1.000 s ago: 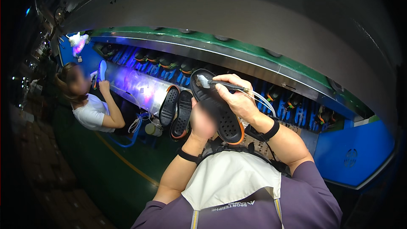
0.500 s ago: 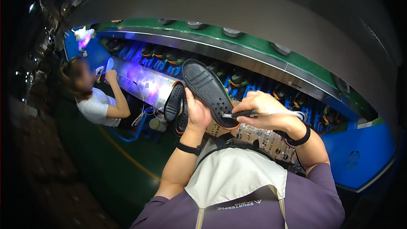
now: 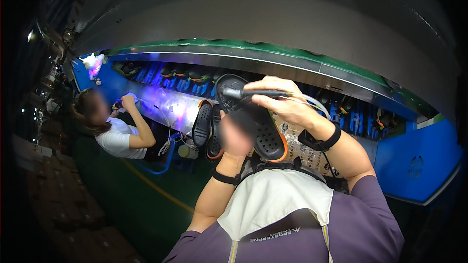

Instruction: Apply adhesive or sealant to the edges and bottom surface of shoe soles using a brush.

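Note:
My left hand (image 3: 236, 136), partly blurred, grips a black shoe sole (image 3: 271, 140) with an orange rim by its side. The sole is tilted, its perforated heel end toward me. Closed in my right hand (image 3: 288, 103) is a brush (image 3: 239, 93) with a black handle and a pale hose running back over the wrist. Its bristle end is at the far toe end of the sole, apparently touching it. Just left of my left hand are two similar soles: a near one (image 3: 214, 139) and a farther one (image 3: 202, 124). Part of the held sole is hidden behind my hands.
Shoe uppers (image 3: 197, 76) stand on blue holders beneath a metal ledge (image 3: 273, 63). A printed brown carton (image 3: 298, 141) lies below my right hand. To the left, a co-worker (image 3: 119, 136) sits by a shiny metal tabletop (image 3: 161, 104). A blue panel (image 3: 414, 165) stands at right.
My right hand has moved the brush from the near heel end up to the far toe end of the sole. The held sole has tilted and shifted slightly right and nearer.

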Tool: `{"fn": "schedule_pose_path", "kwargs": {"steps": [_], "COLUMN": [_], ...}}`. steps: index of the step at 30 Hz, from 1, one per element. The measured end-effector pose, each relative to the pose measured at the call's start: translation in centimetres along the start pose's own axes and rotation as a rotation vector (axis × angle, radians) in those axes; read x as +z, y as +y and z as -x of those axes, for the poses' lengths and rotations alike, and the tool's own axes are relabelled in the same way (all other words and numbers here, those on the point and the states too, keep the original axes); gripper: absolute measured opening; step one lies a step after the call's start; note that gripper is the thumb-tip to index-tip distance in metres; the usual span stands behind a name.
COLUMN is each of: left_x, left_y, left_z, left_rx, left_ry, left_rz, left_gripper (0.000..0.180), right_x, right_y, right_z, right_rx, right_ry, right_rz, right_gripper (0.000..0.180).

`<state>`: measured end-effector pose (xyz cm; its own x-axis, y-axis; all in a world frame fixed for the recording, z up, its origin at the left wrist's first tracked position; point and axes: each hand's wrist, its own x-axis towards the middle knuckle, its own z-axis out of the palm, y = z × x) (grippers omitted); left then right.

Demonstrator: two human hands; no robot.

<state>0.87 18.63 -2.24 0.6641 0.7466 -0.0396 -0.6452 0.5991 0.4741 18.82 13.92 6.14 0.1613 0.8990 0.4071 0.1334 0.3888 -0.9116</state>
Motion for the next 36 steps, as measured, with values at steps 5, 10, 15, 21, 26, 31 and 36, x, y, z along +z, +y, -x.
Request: {"fn": "schedule_pose_path", "kwargs": {"steps": [5,10,15,21,26,31,36], "left_x": [-1.0,-0.7,1.0,-0.7,1.3,1.8,3.2], "left_y": [1.2,2.1,3.6,5.6,7.3,9.5,10.7], "left_z": [-0.5,-0.9,-1.4,-2.1,-2.6,-2.7,-3.5], "left_rx": [0.085,0.060,0.042,-0.011,0.084,0.173,0.194], "left_ry": [0.026,-0.007,-0.105,-0.100,-0.102,-0.153,-0.223], "left_rz": [-0.014,0.087,0.078,0.146,0.121,0.093,-0.026], "left_gripper": [0.063,0.066,0.076,0.106,0.102,0.102,0.111], "right_x": [-0.8,0.3,1.3,2.8,2.5,1.9,1.4], "right_y": [-1.6,-1.0,-2.3,-3.5,-3.6,-4.4,-4.5], "right_z": [-0.3,0.4,1.6,2.9,2.4,2.2,1.1], "right_rx": [-0.235,-0.371,-0.308,-0.456,-0.333,-0.363,-0.345], "right_ry": [-0.510,-0.238,-0.345,-0.487,-0.221,-0.593,-0.495], "right_rz": [0.279,0.534,0.327,0.519,0.551,0.307,0.492], "right_gripper": [0.028,0.033,0.031,0.034,0.035,0.036,0.040]}}
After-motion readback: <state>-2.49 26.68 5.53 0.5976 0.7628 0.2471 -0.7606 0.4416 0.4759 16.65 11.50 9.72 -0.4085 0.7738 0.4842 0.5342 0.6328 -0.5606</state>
